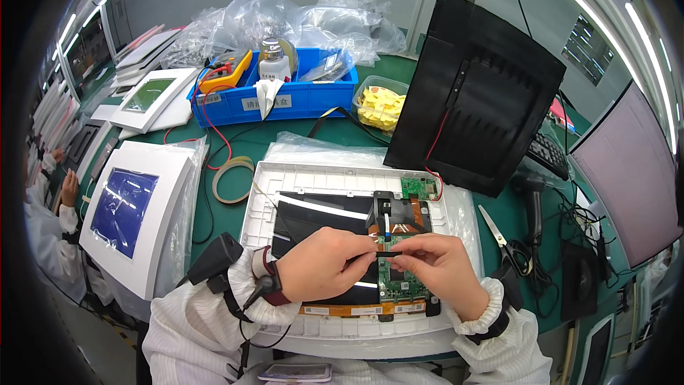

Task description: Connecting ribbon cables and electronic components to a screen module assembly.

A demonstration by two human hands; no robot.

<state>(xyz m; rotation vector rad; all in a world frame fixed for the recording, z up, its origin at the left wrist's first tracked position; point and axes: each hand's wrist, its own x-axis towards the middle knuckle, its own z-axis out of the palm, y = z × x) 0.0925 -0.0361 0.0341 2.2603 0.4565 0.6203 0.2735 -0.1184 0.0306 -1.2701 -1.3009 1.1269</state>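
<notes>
Between my two hands is a short black strip (388,254), too small to tell if it is tape or cable. My left hand (328,264) pinches its left end, and my right hand (440,269) grips the right one. Just below lies a green circuit board (402,285) on the back of a dark display panel, with orange flat cables (349,310) along its lower edge. The panel rests in a white plastic frame (288,173). At the frame's upper right a smaller green board (418,187) joins red and black wires. My fingers hide part of the main board.
A black back cover (484,93) stands tilted behind the frame. Scissors (493,227), a barcode scanner (533,207) and a monitor (634,171) are on the right. Tape (234,180), a blue bin (313,96) and a white-framed screen (128,207) lie left. Another person's hand (69,189) shows far left.
</notes>
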